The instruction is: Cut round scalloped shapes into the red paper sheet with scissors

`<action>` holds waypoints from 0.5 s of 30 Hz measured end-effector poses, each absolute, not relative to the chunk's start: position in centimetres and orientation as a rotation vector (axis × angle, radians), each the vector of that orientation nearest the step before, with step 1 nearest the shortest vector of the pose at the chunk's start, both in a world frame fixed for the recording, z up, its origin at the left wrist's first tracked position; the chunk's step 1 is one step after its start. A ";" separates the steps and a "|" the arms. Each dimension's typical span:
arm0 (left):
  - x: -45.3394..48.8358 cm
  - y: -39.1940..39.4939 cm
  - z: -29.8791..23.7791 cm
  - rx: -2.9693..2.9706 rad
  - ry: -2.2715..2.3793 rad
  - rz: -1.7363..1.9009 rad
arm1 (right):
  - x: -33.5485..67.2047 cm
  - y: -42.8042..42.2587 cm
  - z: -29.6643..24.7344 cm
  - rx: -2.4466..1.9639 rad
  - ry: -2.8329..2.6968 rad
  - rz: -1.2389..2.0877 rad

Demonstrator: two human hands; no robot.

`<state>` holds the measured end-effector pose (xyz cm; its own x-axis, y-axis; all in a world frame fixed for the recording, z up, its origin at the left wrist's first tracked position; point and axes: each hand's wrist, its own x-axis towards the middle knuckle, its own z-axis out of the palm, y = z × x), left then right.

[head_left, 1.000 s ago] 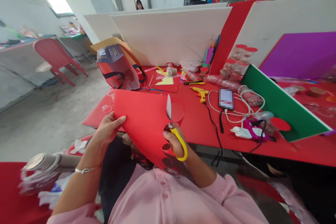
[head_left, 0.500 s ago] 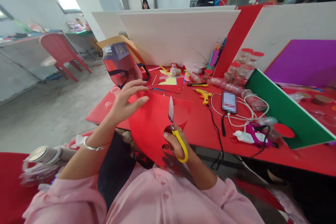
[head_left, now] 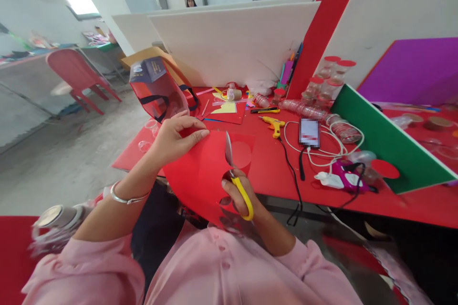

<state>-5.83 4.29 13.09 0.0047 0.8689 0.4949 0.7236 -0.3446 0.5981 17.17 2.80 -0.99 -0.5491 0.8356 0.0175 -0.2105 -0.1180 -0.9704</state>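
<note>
A large red sheet [head_left: 195, 167], smooth like card or paper, curves over the table's front edge toward my lap. My left hand [head_left: 173, 140] is closed at its upper edge, thumb and fingertips pinched together on the sheet. In my right hand [head_left: 238, 195] is a pair of scissors [head_left: 242, 193] with yellow handles. Their blades point up and away from me, against the sheet's right part. Round holes show in the sheet near my right thumb, and a circular outline lies right of the blades. My right fingers are partly hidden under the sheet.
On the red table [head_left: 265, 162] lie a yellow glue gun [head_left: 275, 126], a utility knife [head_left: 265, 110], a phone [head_left: 309, 132] with white cable, and a purple power strip [head_left: 347, 178]. A bag [head_left: 157, 88] stands back left; a green board [head_left: 393, 145] leans at right.
My left hand has gone from spread fingers above the sheet to a pinch on its upper edge. The scissors stay in my right hand, barely moved. The view has shifted slightly.
</note>
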 end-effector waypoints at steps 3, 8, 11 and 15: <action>-5.6 4.0 13.1 2.081 1.696 1.278 | 17.1 2.8 -1.4 -0.743 -1.419 1.751; -5.4 3.6 13.4 2.045 1.713 1.300 | 17.1 2.8 -0.9 -0.778 -1.442 1.766; -5.5 3.4 13.4 2.035 1.703 1.307 | 16.9 2.6 -0.6 -0.784 -1.422 1.774; -5.6 3.3 13.3 1.988 1.706 1.329 | 16.7 2.4 -0.5 -0.765 -1.413 1.763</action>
